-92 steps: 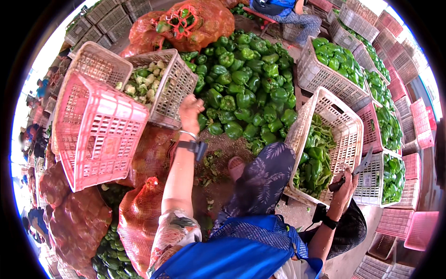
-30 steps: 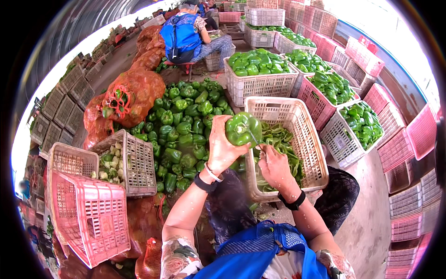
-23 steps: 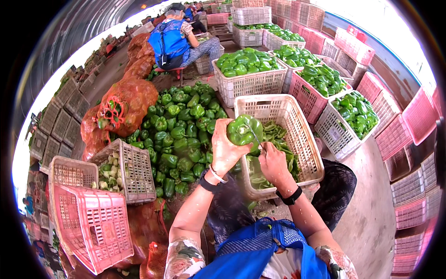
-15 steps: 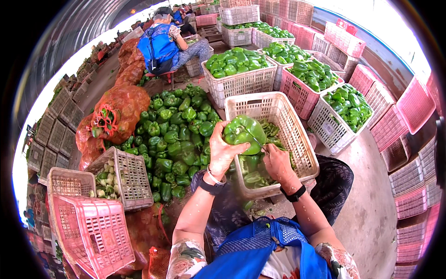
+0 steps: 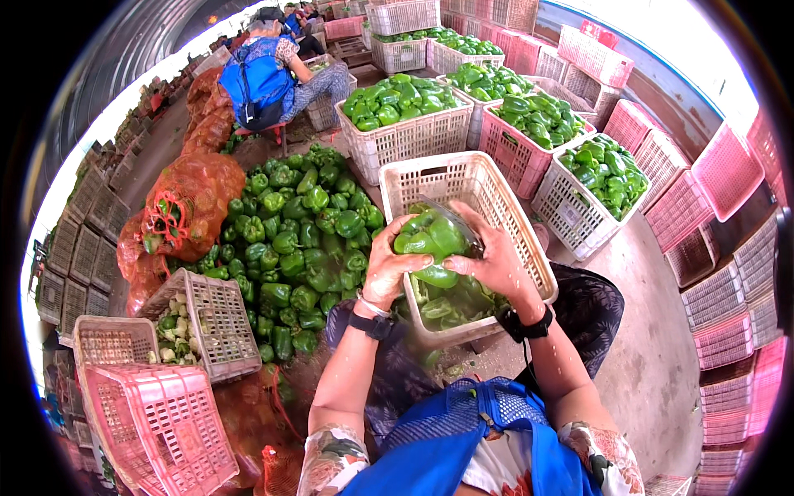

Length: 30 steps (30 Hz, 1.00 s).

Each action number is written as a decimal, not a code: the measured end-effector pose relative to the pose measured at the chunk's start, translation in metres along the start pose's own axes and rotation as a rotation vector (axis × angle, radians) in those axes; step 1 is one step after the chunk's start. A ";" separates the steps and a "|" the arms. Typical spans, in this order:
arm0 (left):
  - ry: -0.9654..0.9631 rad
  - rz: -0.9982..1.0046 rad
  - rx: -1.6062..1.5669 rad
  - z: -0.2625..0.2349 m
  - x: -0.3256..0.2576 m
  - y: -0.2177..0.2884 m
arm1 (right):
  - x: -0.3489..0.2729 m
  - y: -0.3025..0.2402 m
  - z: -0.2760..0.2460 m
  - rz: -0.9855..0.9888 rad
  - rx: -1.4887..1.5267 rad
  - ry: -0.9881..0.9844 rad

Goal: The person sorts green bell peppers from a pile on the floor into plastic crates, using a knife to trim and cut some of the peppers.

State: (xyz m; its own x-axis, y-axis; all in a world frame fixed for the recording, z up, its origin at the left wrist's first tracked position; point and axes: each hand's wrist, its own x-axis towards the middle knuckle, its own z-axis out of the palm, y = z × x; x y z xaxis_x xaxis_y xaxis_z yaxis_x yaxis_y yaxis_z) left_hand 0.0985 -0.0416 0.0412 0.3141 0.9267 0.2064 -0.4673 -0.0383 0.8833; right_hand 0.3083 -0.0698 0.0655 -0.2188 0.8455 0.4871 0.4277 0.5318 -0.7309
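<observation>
Over the pale crate [image 5: 517,211] between my knees, my left hand [image 5: 387,269] is closed round the left side of a big green bell pepper [image 5: 430,236]. My right hand [image 5: 496,260] curls against its right side, thumb pressed on the skin. A thin knife [image 5: 457,219] shows as a blurred grey strip between that hand and the pepper; its handle is hidden in the palm. Below, cut green pepper pieces [image 5: 451,306] lie in the crate.
A heap of green peppers [image 5: 289,240] spreads to the left, beside orange mesh sacks [image 5: 194,194]. Near left stand a pink crate [image 5: 165,422] and a crate of pale cores [image 5: 223,326]. Filled crates [image 5: 405,136] line the far side. A person in a blue vest [image 5: 260,78] sits beyond.
My right hand has moved up and round the pepper's right side, bringing the knife there from the pepper's front. My left hand keeps its hold. The whole view has shifted slightly.
</observation>
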 end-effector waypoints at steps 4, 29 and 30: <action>-0.085 -0.063 -0.003 -0.016 -0.002 -0.010 | -0.001 0.015 0.001 0.008 0.339 -0.085; 0.128 0.069 -0.757 -0.050 -0.002 -0.039 | -0.023 0.059 -0.009 0.513 -0.250 0.174; 0.027 0.087 -0.729 -0.024 -0.001 -0.023 | -0.023 0.062 -0.004 0.368 -0.139 0.288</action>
State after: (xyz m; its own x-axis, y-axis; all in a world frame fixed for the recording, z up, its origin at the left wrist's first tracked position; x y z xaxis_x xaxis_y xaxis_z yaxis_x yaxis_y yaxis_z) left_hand 0.0890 -0.0325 0.0106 0.2342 0.9410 0.2442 -0.9236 0.1370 0.3581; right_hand 0.3435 -0.0564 0.0117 0.2123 0.9179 0.3352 0.5484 0.1720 -0.8183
